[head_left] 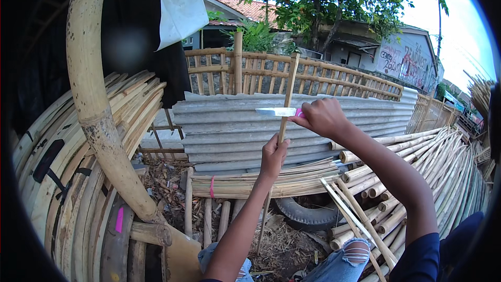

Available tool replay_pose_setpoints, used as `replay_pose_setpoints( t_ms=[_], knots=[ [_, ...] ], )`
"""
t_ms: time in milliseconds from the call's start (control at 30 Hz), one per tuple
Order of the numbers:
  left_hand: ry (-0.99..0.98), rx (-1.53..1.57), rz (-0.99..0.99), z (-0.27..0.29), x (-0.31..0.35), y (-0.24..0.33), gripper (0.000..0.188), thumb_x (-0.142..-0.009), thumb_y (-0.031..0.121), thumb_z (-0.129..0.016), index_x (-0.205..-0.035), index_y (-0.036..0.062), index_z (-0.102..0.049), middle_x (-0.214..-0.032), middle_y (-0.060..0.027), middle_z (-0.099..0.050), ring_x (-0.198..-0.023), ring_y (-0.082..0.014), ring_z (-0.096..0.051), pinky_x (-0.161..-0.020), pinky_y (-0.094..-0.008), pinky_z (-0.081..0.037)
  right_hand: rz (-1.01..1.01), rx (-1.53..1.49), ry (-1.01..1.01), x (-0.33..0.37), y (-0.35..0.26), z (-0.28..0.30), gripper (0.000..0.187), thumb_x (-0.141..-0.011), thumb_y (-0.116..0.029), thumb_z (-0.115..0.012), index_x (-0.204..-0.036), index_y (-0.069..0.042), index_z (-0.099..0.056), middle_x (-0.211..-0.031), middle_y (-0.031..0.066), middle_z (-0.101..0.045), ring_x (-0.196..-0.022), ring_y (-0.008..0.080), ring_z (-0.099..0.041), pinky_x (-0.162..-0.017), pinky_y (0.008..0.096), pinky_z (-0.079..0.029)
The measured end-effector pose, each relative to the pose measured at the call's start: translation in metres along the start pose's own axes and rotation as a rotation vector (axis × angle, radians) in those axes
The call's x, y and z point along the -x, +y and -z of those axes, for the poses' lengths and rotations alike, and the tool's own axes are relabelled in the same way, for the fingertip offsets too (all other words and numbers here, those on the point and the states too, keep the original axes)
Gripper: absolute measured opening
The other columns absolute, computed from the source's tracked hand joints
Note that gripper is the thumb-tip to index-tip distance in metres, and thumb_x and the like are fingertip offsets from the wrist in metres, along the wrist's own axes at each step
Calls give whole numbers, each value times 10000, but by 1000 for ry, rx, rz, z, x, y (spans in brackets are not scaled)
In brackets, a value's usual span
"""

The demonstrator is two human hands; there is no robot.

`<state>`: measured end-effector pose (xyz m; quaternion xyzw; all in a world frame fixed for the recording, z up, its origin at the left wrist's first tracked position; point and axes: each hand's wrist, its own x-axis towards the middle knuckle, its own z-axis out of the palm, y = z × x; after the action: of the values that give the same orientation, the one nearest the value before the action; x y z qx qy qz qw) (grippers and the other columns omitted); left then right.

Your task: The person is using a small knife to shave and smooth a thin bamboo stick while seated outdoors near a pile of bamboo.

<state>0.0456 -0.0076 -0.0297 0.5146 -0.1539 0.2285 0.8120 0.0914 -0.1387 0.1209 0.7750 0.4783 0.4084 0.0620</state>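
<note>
My left hand is closed around a thin bamboo strip, which stands almost upright in front of me. Above that grip the strip reaches up past the fence rail; its lower end runs down behind my left forearm toward the ground. My right hand grips the pink handle of a knife. Its pale blade points left and lies across the strip, a little higher than my left hand. Whether the edge has cut into the bamboo, I cannot tell.
A thick bamboo pole rises at left beside stacked split bamboo. Corrugated sheeting stands ahead, before a bamboo fence. Bundled strips lie below it, near a tyre. Bamboo poles are piled at right.
</note>
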Motion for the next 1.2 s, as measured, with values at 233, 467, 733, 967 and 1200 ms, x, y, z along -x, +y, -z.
replay_pose_setpoints(
  t_ms=[233,467,733,967,1200],
  knots=[
    [28,6,-1,9,-9,-6,102,-915,171,-520,-876,77,-516,-513,89,-317,-404,2,-269,-365,-194,-204,-66,-27,-35,-4,-14,-13,591,-850,-597,-464,-589,-88,-612,-462,102,-535,-416,283,-555,-395,369,-421],
    [-37,-28,7,-8,-10,-14,147,-915,164,-517,-795,81,-492,-526,82,-323,-423,-3,-281,-380,-204,-221,-305,-88,111,-16,27,15,577,-865,-564,-471,-605,-67,-605,-473,113,-530,-444,304,-553,-426,399,-427],
    [-67,51,60,-7,-6,-9,164,-910,158,-517,-777,81,-458,-525,85,-313,-413,0,-262,-368,-196,-205,17,-77,-99,24,6,0,575,-869,-550,-477,-606,-54,-600,-485,125,-526,-464,326,-551,-459,434,-431],
    [-177,100,57,-26,4,-9,139,-903,141,-506,-790,95,-440,-533,88,-285,-401,4,-243,-351,-189,-159,-526,-39,171,-17,88,51,643,-900,-523,-441,-585,22,-572,-515,197,-517,-526,386,-542,-495,460,-419],
    [-283,244,131,-11,7,-4,146,-889,155,-506,-785,97,-423,-528,65,-285,-396,-9,-246,-336,-181,-158,-467,-512,265,20,45,54,544,-922,-419,-466,-660,55,-527,-474,191,-400,-453,361,-425,-490,433,-334]
  ],
)
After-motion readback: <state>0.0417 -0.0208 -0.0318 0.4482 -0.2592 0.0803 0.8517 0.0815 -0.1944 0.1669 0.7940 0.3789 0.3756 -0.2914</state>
